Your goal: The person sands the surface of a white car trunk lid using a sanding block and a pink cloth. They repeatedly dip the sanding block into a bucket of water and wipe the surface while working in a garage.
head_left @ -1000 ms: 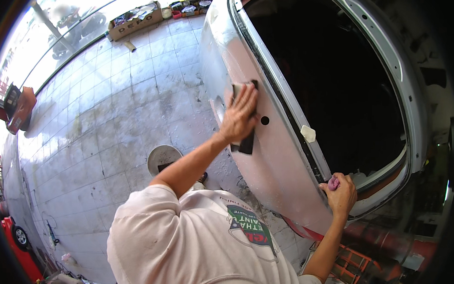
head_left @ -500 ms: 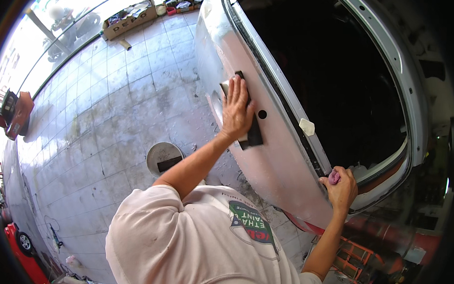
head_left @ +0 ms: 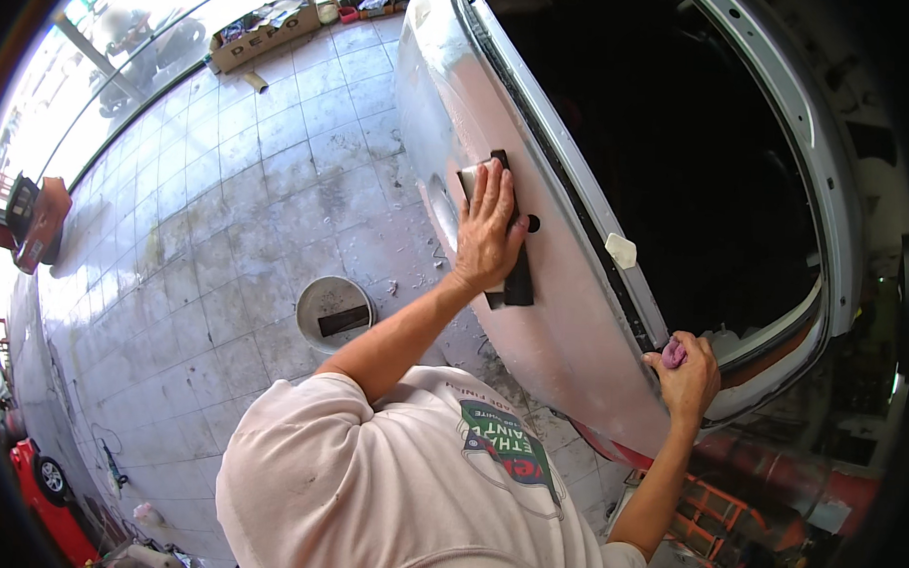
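My left hand lies over a black sanding block wrapped in pale-edged sandpaper, fingers stretched along it and thumb out to the side. It presses the block against a car door panel, which is patched in pinkish filler and grey and looks wet. To the right, my right hand rests by the lower corner of the window opening, fingers curled around a crumpled pink sponge or cloth. A small cream-coloured piece sits on the window ledge between the hands.
On the tiled floor left of the door stands a round bucket with a dark strip inside. A cardboard box is at the far edge. A red toy-like car shape shows lower left, and an orange metal frame lower right.
The view has shifted slightly. My left hand and the sanding block have slid a little down along the door panel. My right hand keeps its place with the pink sponge or cloth.
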Action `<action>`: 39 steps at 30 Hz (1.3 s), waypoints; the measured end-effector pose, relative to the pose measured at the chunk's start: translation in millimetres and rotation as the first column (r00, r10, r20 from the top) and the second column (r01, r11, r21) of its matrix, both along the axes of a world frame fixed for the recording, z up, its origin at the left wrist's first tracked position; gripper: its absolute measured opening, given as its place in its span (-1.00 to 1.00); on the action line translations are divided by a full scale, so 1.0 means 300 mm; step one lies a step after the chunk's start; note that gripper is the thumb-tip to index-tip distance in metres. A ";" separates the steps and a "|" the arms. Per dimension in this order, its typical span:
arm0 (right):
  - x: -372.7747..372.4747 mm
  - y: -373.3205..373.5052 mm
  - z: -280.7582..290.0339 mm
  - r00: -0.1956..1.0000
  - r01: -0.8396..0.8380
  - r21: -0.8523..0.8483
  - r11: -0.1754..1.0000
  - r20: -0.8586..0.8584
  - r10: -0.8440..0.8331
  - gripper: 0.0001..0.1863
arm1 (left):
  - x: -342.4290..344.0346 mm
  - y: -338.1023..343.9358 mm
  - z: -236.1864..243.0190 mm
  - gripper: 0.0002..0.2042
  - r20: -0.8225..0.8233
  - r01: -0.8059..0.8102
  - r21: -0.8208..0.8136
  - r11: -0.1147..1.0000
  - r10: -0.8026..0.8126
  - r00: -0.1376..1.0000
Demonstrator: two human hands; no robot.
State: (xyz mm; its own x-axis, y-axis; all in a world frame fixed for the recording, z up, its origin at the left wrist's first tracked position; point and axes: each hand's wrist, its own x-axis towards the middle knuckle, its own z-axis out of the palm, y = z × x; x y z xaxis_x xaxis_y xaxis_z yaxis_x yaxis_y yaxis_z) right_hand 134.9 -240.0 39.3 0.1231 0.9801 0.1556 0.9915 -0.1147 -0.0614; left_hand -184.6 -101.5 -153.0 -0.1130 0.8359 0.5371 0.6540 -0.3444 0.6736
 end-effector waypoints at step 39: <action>-0.013 0.016 -0.003 0.994 -0.014 0.059 0.998 -0.111 0.021 -0.43 | -0.427 0.807 0.151 -0.29 -0.015 -0.127 -0.135 0.983 0.126 0.992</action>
State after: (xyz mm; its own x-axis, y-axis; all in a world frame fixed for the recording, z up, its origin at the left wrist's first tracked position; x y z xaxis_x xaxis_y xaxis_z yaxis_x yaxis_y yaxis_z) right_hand 131.0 -235.2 38.3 0.1258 0.9720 0.1986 0.9799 -0.0905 -0.1779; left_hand -312.8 140.6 -107.8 -0.2193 0.8801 0.4212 0.6911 -0.1646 0.7037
